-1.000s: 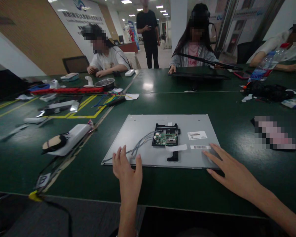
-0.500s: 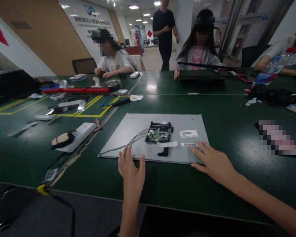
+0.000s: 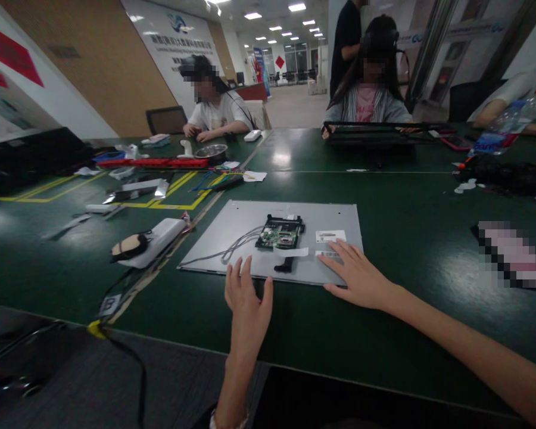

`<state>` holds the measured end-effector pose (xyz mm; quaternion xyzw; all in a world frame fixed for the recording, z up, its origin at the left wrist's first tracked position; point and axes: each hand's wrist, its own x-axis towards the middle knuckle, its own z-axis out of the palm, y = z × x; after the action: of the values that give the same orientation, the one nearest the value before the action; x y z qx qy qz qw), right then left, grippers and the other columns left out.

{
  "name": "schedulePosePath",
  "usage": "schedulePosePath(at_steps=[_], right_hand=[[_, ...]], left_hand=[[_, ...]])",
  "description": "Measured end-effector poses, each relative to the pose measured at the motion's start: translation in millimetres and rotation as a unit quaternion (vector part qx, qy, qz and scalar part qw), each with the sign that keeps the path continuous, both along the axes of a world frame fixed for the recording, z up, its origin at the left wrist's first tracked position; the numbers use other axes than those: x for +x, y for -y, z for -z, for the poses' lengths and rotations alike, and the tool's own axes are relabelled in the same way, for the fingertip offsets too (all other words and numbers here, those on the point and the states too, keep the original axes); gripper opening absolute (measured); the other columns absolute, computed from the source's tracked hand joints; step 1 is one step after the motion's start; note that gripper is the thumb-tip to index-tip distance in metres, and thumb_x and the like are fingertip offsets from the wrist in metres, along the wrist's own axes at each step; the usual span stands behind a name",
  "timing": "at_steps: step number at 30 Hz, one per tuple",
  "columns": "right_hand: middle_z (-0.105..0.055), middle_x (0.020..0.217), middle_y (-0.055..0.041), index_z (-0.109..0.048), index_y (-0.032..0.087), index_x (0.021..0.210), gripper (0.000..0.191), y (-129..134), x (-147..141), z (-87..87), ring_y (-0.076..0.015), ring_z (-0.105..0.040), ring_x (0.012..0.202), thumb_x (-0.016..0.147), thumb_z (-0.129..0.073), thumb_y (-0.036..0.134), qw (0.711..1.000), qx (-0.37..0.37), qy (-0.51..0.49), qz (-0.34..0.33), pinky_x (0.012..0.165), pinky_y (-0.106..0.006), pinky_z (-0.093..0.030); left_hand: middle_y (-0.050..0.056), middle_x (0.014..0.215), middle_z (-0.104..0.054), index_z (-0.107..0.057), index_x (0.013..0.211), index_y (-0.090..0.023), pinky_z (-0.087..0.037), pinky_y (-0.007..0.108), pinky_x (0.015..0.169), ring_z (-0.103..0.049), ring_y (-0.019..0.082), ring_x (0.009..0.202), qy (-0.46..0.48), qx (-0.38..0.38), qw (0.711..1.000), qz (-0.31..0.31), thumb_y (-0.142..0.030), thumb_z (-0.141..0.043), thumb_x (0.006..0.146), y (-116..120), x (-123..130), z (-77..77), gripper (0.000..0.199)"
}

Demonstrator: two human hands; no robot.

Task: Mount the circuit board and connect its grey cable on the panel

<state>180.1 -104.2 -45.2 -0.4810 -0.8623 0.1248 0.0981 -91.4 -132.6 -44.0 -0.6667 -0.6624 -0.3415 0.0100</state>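
A flat grey metal panel (image 3: 209, 241) lies on the green table in front of me. On it sits a green circuit board (image 3: 279, 235) in a black bracket, with grey cables (image 3: 239, 244) running off to the left. A white strip (image 3: 291, 252) crosses the board's near edge, above a black tab (image 3: 284, 265). My right hand (image 3: 360, 277) rests with spread fingers on the panel's near right corner, by the white labels (image 3: 330, 236). My left hand (image 3: 249, 301) is open at the near edge, fingers apart and holding nothing; whether it touches the panel I cannot tell.
A white power strip (image 3: 161, 238) with a dark-and-beige object on it lies to the left. A pixelated phone-shaped thing (image 3: 513, 253) is at right. Across the table (image 3: 411, 226), one person holds a dark frame (image 3: 375, 134); another sits at left. A plastic bottle (image 3: 502, 128) stands far right.
My right hand has slid slightly inward over the panel's corner, and the panel has turned a little. The standing person has moved right, behind the seated person. The view has shifted somewhat.
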Motion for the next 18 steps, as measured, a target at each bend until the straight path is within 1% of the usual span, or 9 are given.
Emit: schedulePosePath(at_steps=[2,4,7,9,12,16,18], right_hand=[[-0.014,0.164,-0.0095,-0.029,0.027,0.154,0.074,-5,1,-1.5,-0.0336,-0.01,0.149,0.092,-0.037,0.067,1.0,-0.017,0.004,-0.016,0.118,-0.056,-0.013],[-0.013,0.164,-0.0099,-0.027,0.027,0.155,0.075,-7,0,-2.9,-0.0323,-0.01,0.15,0.092,-0.035,0.067,1.0,-0.026,0.008,-0.014,0.118,-0.055,-0.011],[-0.015,0.164,-0.0119,-0.029,0.026,0.154,0.075,-10,-6,-4.0,-0.0312,-0.01,0.15,0.092,-0.034,0.068,1.0,-0.023,0.01,0.0,0.118,-0.054,-0.01],[-0.016,0.163,-0.0128,-0.03,0.026,0.154,0.075,-12,-10,-3.7,-0.0312,-0.01,0.15,0.092,-0.034,0.068,1.0,-0.017,0.01,0.006,0.119,-0.054,-0.01],[-0.017,0.163,-0.0122,-0.03,0.026,0.154,0.075,-14,-14,-2.3,-0.0314,-0.01,0.15,0.092,-0.033,0.069,1.0,-0.014,0.008,0.007,0.118,-0.054,-0.01],[-0.015,0.164,-0.0109,-0.03,0.026,0.154,0.075,-14,-14,-0.7,-0.0309,-0.01,0.15,0.092,-0.033,0.069,1.0,-0.009,0.002,0.005,0.119,-0.053,-0.011],[-0.016,0.164,-0.0112,-0.032,0.025,0.153,0.075,-13,-14,-1.1,-0.0313,-0.011,0.15,0.092,-0.033,0.069,1.0,-0.006,-0.003,0.006,0.119,-0.053,-0.011]], left_hand=[[0.017,0.152,-0.034,-0.036,0.145,-0.02,-0.024,0.056,0.117,-0.021,0.032,0.147,-0.022,0.011,0.999,0.034,-0.034,-0.048,0.095,-3,1,-6.6,0.053],[0.015,0.151,-0.038,-0.04,0.142,-0.02,-0.026,0.054,0.117,-0.023,0.031,0.146,-0.053,0.022,0.995,0.083,-0.031,-0.048,0.095,-11,4,-16.1,0.049],[0.014,0.144,-0.047,-0.046,0.135,-0.018,-0.031,0.051,0.115,-0.032,0.029,0.143,-0.112,0.018,0.982,0.154,-0.026,-0.047,0.095,-27,12,-31.8,0.041],[0.014,0.141,-0.05,-0.052,0.129,-0.017,-0.034,0.051,0.113,-0.038,0.029,0.139,-0.15,0.006,0.974,0.169,-0.023,-0.048,0.094,-39,17,-40.6,0.036],[0.014,0.138,-0.052,-0.057,0.122,-0.018,-0.039,0.05,0.108,-0.046,0.03,0.131,-0.188,-0.009,0.971,0.151,-0.022,-0.05,0.092,-53,20,-48.9,0.032],[0.017,0.122,-0.059,-0.055,0.128,-0.016,-0.049,0.043,0.092,-0.059,0.031,0.11,-0.204,-0.032,0.976,0.066,-0.031,-0.05,0.091,-66,13,-50.5,0.04],[0.016,0.112,-0.063,-0.054,0.131,-0.016,-0.051,0.039,0.084,-0.064,0.029,0.097,-0.203,-0.067,0.976,0.044,-0.035,-0.049,0.092,-72,9,-49.2,0.044]])
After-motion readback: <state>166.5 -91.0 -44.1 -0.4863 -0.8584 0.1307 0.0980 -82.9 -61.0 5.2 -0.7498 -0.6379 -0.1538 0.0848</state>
